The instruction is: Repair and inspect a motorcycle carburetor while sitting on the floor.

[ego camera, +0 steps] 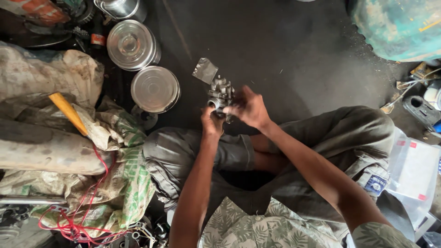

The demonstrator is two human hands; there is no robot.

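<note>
I sit cross-legged on the dark, gritty floor (294, 55), with crumpled sacks (115, 183) and two round, shiny steel tins (155, 88) to my left. Over my knees I hold a small grey cast-metal engine part (221, 93), lumpy and dull. My left hand (212, 123) clamps it from below; my right hand (248, 109) pinches its side. I judge I'm mid-inspection, and turning it needs a firm hold.

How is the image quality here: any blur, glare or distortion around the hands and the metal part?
Head view: both hands, left hand and right hand, are slightly motion-blurred on the grey metal part; soft glare on the round steel lids; floor dark but readable; wide-angle bending at the edges.
</note>
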